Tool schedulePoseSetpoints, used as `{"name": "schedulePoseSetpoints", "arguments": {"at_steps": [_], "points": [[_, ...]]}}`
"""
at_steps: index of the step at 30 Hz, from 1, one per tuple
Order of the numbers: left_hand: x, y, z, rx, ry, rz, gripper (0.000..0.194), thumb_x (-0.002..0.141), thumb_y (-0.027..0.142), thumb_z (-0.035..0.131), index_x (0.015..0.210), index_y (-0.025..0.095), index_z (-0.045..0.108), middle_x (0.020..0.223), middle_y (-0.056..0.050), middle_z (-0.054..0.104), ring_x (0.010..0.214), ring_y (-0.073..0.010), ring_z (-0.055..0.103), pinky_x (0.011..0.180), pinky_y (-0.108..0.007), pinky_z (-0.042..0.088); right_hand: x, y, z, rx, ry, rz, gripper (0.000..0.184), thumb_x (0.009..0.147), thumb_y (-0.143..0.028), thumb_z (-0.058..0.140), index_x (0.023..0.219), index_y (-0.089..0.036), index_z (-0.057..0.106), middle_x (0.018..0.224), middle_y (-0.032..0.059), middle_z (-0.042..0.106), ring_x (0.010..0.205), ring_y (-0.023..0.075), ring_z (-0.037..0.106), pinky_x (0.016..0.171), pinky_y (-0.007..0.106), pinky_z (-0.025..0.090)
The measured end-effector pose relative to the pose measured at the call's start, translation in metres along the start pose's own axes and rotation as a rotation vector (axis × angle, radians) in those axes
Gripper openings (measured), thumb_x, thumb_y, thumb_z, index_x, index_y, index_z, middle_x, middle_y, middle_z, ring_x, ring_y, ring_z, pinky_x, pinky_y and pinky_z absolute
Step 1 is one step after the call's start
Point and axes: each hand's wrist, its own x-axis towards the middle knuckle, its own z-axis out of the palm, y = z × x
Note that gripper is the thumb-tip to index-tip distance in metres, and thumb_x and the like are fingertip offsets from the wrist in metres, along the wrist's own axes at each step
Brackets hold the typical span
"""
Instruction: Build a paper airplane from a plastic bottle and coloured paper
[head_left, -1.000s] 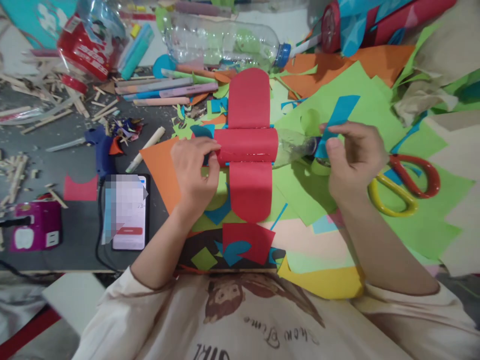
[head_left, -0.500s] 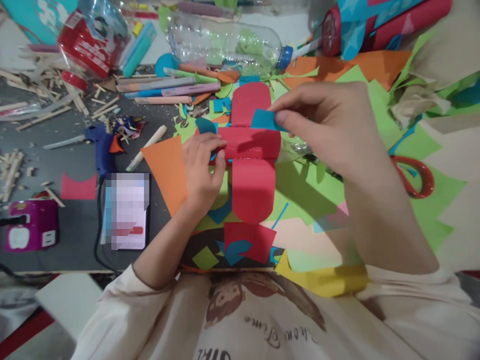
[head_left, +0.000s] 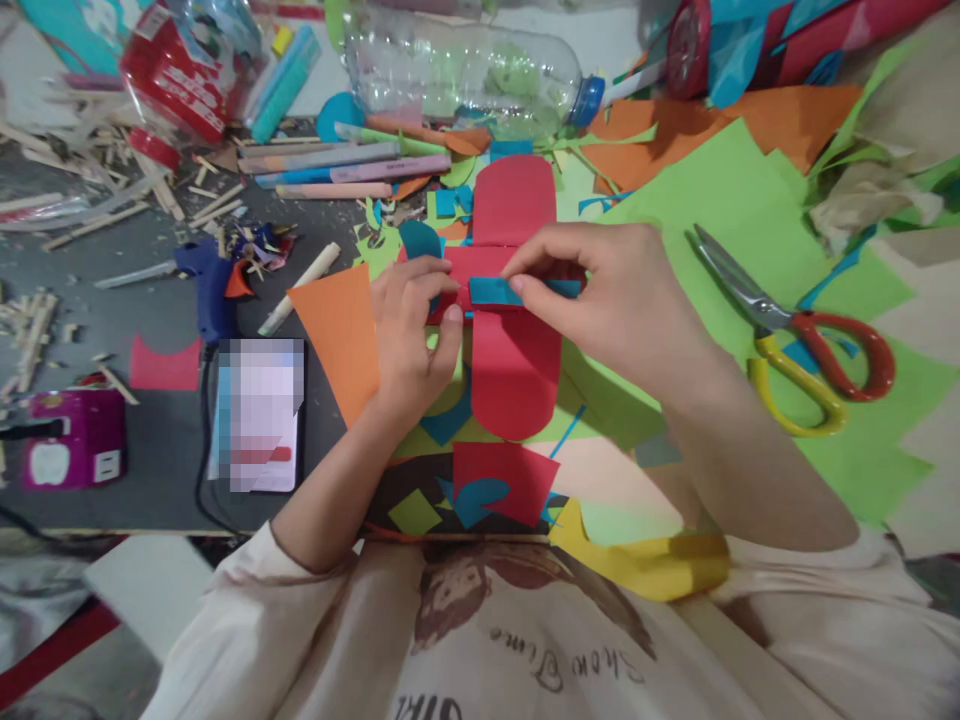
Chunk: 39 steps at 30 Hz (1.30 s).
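Note:
A red paper airplane [head_left: 516, 375], with two rounded wings and a tube-like body, lies among paper scraps in the middle of the table. A blue tail piece [head_left: 418, 240] stands at its left end. My left hand [head_left: 412, 335] is closed around that end, fingers curled over the body. Between thumb and fingertips, my right hand [head_left: 615, 300] pinches a narrow blue paper strip [head_left: 489, 291]. The strip lies lengthwise along the red body, between the wings; its middle is partly hidden by my fingers.
Scissors [head_left: 787, 320] lie on green paper [head_left: 720, 200] at right. A clear plastic bottle [head_left: 465, 75] and several markers [head_left: 352, 172] are at the back. Left are a blue glue gun [head_left: 214, 295], a phone [head_left: 259, 415], a purple box [head_left: 75, 440] and wood sticks.
My right hand has moved the blue strip left and down onto the red body. The scissors now show fully beside my right arm. My left hand keeps its hold on the tail end.

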Motion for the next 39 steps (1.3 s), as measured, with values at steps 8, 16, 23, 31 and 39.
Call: {"name": "schedulePoseSetpoints", "arguments": {"at_steps": [8, 16, 23, 31, 39], "points": [[-0.001, 0.002, -0.004, 0.079, -0.076, 0.066, 0.033, 0.100, 0.046, 0.033, 0.113, 0.027, 0.058, 0.121, -0.009, 0.060, 0.117, -0.0225, 0.055, 0.108, -0.046, 0.041, 0.001, -0.005, 0.001, -0.023, -0.008, 0.095, 0.016, 0.081, -0.010, 0.057, 0.076, -0.020, 0.069, 0.076, 0.0026, 0.074, 0.069, 0.0181, 0.066, 0.069, 0.032, 0.051], [-0.003, 0.002, -0.001, 0.029, -0.094, 0.004, 0.036, 0.098, 0.052, 0.035, 0.108, 0.029, 0.062, 0.121, -0.008, 0.058, 0.119, -0.0245, 0.053, 0.114, -0.049, 0.033, 0.002, -0.001, 0.001, -0.046, -0.016, 0.082, 0.014, 0.083, -0.011, 0.058, 0.081, -0.020, 0.069, 0.076, 0.0023, 0.072, 0.070, 0.0184, 0.066, 0.070, 0.034, 0.051], [-0.004, 0.001, -0.002, 0.059, -0.134, -0.027, 0.038, 0.097, 0.053, 0.035, 0.110, 0.030, 0.063, 0.124, -0.009, 0.058, 0.121, -0.0267, 0.051, 0.114, -0.047, 0.030, 0.002, 0.011, -0.026, -0.049, -0.123, 0.045, 0.010, 0.084, -0.017, 0.061, 0.081, -0.024, 0.067, 0.075, 0.0015, 0.073, 0.066, 0.0192, 0.067, 0.066, 0.034, 0.055], [-0.004, 0.000, -0.001, 0.012, -0.116, -0.018, 0.034, 0.097, 0.051, 0.039, 0.110, 0.030, 0.063, 0.124, -0.009, 0.059, 0.120, -0.0273, 0.052, 0.112, -0.047, 0.030, 0.005, 0.011, -0.026, -0.196, -0.104, 0.065, 0.013, 0.080, -0.010, 0.063, 0.079, -0.023, 0.065, 0.071, 0.0021, 0.070, 0.066, 0.0219, 0.067, 0.063, 0.034, 0.049], [-0.002, 0.001, -0.001, 0.055, -0.077, 0.045, 0.031, 0.098, 0.046, 0.039, 0.108, 0.028, 0.062, 0.120, -0.009, 0.059, 0.117, -0.0252, 0.055, 0.109, -0.047, 0.035, 0.001, 0.016, -0.022, -0.328, -0.101, -0.017, 0.013, 0.088, -0.021, 0.057, 0.087, -0.025, 0.069, 0.080, 0.0051, 0.073, 0.074, 0.0232, 0.066, 0.064, 0.034, 0.045]]}}
